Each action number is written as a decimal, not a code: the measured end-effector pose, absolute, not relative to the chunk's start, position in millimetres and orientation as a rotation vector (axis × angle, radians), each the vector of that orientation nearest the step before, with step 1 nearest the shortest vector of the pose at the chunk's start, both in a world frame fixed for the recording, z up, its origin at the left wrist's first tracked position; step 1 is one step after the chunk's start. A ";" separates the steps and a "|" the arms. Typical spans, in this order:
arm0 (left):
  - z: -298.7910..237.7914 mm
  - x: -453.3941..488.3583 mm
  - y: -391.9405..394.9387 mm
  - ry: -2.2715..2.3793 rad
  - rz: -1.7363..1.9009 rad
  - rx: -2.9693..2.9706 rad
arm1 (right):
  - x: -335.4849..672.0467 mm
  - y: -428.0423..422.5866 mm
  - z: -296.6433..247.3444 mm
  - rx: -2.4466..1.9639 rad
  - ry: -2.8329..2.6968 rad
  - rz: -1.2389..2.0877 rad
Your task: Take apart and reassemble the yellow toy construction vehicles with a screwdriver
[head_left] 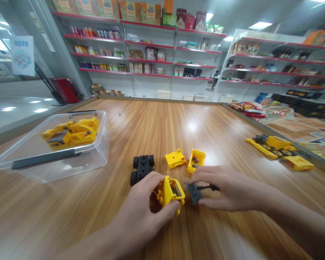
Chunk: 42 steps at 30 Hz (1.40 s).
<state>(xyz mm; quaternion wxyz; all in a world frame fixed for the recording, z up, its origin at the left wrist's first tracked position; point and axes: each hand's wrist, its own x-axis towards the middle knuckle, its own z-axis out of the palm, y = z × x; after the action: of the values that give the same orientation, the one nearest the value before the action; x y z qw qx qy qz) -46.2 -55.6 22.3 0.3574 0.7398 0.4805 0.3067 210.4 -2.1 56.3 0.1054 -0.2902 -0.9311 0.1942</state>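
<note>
My left hand [148, 206] is closed around a yellow toy truck cab [169, 191] with an open window frame, held low over the table. Just right of it, my right hand [219, 186] pinches a dark grey flat plastic piece [194, 193] between thumb and fingers. A thin black rod-like thing [208, 187] shows beneath the right palm; its kind is unclear. Behind the left hand stands a black wheeled chassis [143, 167]. Beyond my hands are a yellow flat part [175, 159] and a small yellow bin-shaped part [196, 160] with several small dark pieces inside.
A clear plastic box [97, 159] with yellow toy vehicle parts stands at the left. More yellow and black toy parts [281, 144] lie at the right. Packaged goods [287, 119] sit beyond the table's right edge, and stocked shelves [148, 61] stand behind.
</note>
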 end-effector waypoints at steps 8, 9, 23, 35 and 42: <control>22.8 -42.5 -59.6 1.126 0.831 1.837 | 189.6 -19.0 48.8 -0.833 -2.297 0.692; 22.6 -42.3 -59.7 1.112 0.841 1.834 | 187.0 -21.5 47.9 -0.823 -2.294 0.695; 15.2 -43.5 -57.3 1.061 0.825 1.817 | 184.6 -26.3 45.7 -0.839 -2.341 0.730; 21.7 -43.9 -58.7 1.133 0.789 1.880 | 182.3 -26.9 45.6 -0.781 -2.311 0.676; 15.6 -43.7 -57.0 1.106 0.815 1.813 | 181.9 -27.6 43.9 -0.789 -2.312 0.650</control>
<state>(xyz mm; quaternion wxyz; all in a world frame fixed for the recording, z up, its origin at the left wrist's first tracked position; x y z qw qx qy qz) -43.7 -57.0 15.6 0.4202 0.7232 0.4413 0.3250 181.9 -27.6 43.9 0.3022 -0.2975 -0.8718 0.2452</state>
